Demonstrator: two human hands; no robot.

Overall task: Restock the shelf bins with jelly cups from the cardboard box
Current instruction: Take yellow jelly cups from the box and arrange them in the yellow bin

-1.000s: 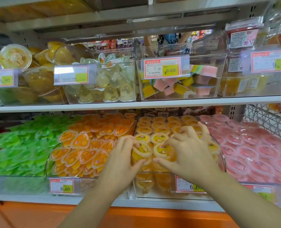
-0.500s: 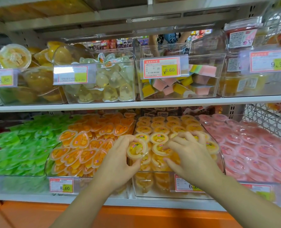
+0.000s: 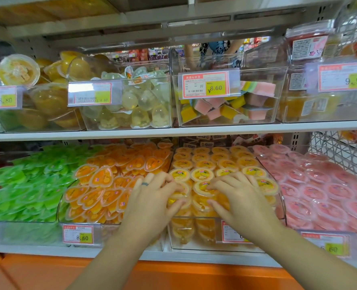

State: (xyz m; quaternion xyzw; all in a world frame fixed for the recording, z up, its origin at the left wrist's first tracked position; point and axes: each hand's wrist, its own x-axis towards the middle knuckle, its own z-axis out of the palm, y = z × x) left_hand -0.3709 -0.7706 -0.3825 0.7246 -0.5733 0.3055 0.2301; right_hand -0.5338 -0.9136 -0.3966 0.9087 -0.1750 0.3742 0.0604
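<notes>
Round yellow jelly cups fill the clear middle bin on the lower shelf. My left hand, with a ring on one finger, grips a yellow cup at the bin's front left, fingers on top and thumb below. My right hand pinches the neighbouring front cup between index finger and thumb, its other fingers spread over the cups behind. The cardboard box is out of view.
Orange heart-shaped jellies and green ones fill the bins to the left, pink cups the bin to the right. The upper shelf holds clear bins with price tags. A wire basket hangs at far right.
My left hand has lowered the yellow cup that it held up half a second ago into the bin's front row. The right hand has shifted slightly forward over the front cups.
</notes>
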